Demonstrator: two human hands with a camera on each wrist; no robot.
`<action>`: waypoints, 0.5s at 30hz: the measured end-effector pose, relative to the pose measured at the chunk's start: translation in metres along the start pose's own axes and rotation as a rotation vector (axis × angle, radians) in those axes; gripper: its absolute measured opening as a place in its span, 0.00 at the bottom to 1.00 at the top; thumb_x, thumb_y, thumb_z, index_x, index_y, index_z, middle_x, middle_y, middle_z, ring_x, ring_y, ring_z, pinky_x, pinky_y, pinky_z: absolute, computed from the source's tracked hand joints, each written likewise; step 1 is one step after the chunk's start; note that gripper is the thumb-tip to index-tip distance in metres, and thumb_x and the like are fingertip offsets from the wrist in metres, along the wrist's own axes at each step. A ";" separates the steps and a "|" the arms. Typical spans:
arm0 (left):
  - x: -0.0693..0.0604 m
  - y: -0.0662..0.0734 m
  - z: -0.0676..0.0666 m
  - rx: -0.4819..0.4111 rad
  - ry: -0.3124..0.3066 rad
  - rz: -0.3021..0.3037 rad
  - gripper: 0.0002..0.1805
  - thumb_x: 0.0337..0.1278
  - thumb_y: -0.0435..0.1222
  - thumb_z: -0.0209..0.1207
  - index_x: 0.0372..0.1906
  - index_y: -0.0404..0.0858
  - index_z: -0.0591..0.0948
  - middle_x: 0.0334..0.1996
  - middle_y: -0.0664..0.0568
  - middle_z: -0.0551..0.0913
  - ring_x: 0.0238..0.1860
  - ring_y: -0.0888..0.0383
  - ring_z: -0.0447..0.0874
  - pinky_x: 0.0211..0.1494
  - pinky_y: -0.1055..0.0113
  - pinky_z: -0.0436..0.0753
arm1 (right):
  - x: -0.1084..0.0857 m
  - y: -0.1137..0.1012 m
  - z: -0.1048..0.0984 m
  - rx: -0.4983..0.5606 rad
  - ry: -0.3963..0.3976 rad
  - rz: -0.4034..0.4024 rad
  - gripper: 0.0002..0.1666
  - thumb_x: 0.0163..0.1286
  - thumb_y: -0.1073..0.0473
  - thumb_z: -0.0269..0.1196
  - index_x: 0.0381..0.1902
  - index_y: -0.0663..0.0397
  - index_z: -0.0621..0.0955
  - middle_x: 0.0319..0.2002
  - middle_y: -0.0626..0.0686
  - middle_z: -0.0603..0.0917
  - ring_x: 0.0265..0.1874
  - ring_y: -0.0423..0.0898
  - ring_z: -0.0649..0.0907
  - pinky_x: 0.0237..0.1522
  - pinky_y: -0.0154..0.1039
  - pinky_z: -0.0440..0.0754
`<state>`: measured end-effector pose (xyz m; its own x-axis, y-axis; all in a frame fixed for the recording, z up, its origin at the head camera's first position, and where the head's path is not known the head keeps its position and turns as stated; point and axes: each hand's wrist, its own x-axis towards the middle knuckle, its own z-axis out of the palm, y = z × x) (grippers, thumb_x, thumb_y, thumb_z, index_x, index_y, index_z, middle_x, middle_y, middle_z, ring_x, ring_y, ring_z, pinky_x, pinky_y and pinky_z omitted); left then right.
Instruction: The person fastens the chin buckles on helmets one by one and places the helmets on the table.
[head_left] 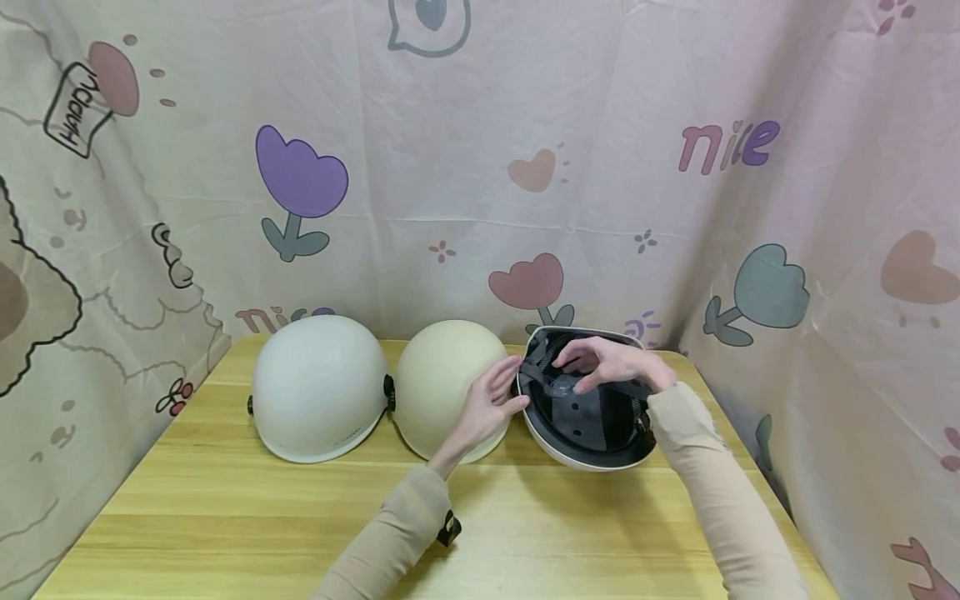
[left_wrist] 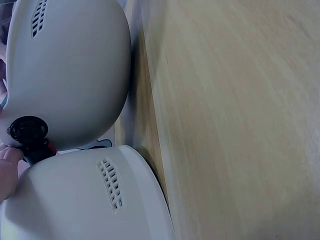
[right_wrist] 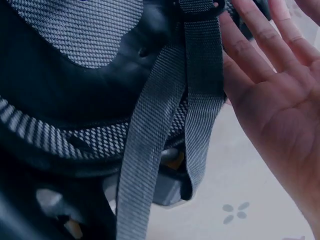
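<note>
A white helmet lies tipped at the right, its black padded inside facing the person. My left hand touches its left rim, fingers mostly straight; in the right wrist view the left palm shows beside the strap. Over the helmet's opening hovers my right hand, fingers loosely bent, thumb apart, with nothing seen between them. A black round side fitting shows on the shell in the left wrist view, by the left hand's fingers.
A cream helmet stands dome up, partly behind the left hand. Left of it sits a white helmet, also dome up. All rest on a wooden table before a patterned curtain. A black wrist device is at the left sleeve.
</note>
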<state>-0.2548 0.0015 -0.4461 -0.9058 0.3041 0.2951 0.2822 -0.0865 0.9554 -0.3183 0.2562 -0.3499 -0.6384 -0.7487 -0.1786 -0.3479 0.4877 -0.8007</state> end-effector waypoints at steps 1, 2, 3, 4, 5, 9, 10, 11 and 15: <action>0.000 0.000 0.000 -0.005 0.000 -0.002 0.38 0.61 0.25 0.63 0.75 0.30 0.63 0.75 0.41 0.65 0.77 0.43 0.62 0.78 0.49 0.62 | 0.002 0.000 0.001 0.003 -0.007 0.007 0.31 0.62 0.72 0.69 0.59 0.78 0.70 0.62 0.76 0.73 0.66 0.74 0.72 0.67 0.65 0.73; 0.000 0.001 0.000 -0.012 -0.001 -0.002 0.38 0.61 0.24 0.63 0.75 0.30 0.63 0.75 0.40 0.65 0.77 0.43 0.62 0.78 0.48 0.62 | 0.003 0.001 0.002 0.001 -0.012 0.015 0.30 0.62 0.72 0.69 0.59 0.77 0.70 0.62 0.76 0.73 0.65 0.74 0.73 0.65 0.63 0.76; -0.001 0.001 0.000 -0.016 -0.002 0.002 0.38 0.61 0.24 0.63 0.75 0.29 0.62 0.75 0.39 0.65 0.77 0.42 0.61 0.78 0.48 0.62 | 0.004 0.001 0.003 0.002 -0.017 0.021 0.30 0.62 0.71 0.69 0.58 0.77 0.70 0.62 0.75 0.74 0.64 0.73 0.74 0.64 0.61 0.78; -0.001 0.001 0.000 -0.020 -0.004 0.004 0.38 0.61 0.24 0.62 0.75 0.29 0.62 0.75 0.39 0.65 0.77 0.42 0.61 0.78 0.47 0.62 | 0.005 0.002 0.004 0.002 -0.020 0.025 0.29 0.62 0.71 0.69 0.58 0.76 0.70 0.61 0.75 0.74 0.64 0.73 0.74 0.62 0.59 0.80; -0.001 0.001 0.000 -0.024 -0.004 0.001 0.38 0.61 0.24 0.62 0.75 0.29 0.62 0.75 0.39 0.65 0.77 0.42 0.61 0.78 0.48 0.61 | 0.006 0.002 0.004 0.003 -0.023 0.030 0.29 0.62 0.72 0.69 0.58 0.76 0.70 0.61 0.74 0.75 0.63 0.73 0.75 0.61 0.56 0.82; -0.001 0.001 0.001 -0.029 -0.006 0.009 0.38 0.61 0.23 0.62 0.75 0.29 0.62 0.75 0.39 0.65 0.77 0.43 0.61 0.78 0.48 0.61 | 0.012 0.003 0.007 0.014 -0.041 0.046 0.27 0.62 0.72 0.69 0.56 0.73 0.70 0.60 0.75 0.76 0.61 0.73 0.77 0.57 0.49 0.86; -0.001 0.001 0.001 -0.030 -0.006 0.009 0.38 0.61 0.23 0.62 0.75 0.29 0.62 0.75 0.39 0.65 0.77 0.43 0.61 0.78 0.48 0.62 | 0.013 0.003 0.008 0.011 -0.043 0.052 0.27 0.62 0.72 0.69 0.56 0.73 0.70 0.60 0.75 0.76 0.60 0.73 0.78 0.57 0.48 0.86; -0.002 0.001 0.001 -0.030 -0.005 0.011 0.38 0.61 0.23 0.62 0.75 0.29 0.62 0.75 0.39 0.65 0.77 0.43 0.61 0.78 0.48 0.62 | 0.014 0.003 0.009 0.010 -0.044 0.057 0.27 0.62 0.72 0.69 0.55 0.72 0.69 0.60 0.75 0.76 0.59 0.72 0.79 0.56 0.47 0.86; -0.002 0.000 0.001 -0.029 -0.003 0.013 0.37 0.61 0.23 0.62 0.75 0.30 0.63 0.75 0.39 0.65 0.77 0.43 0.61 0.78 0.48 0.62 | 0.017 0.003 0.012 0.005 -0.043 0.065 0.27 0.62 0.72 0.70 0.53 0.72 0.68 0.58 0.75 0.78 0.54 0.67 0.84 0.53 0.43 0.87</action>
<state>-0.2529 0.0019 -0.4471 -0.9012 0.3054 0.3074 0.2846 -0.1179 0.9514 -0.3223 0.2395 -0.3618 -0.6296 -0.7340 -0.2544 -0.3030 0.5336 -0.7896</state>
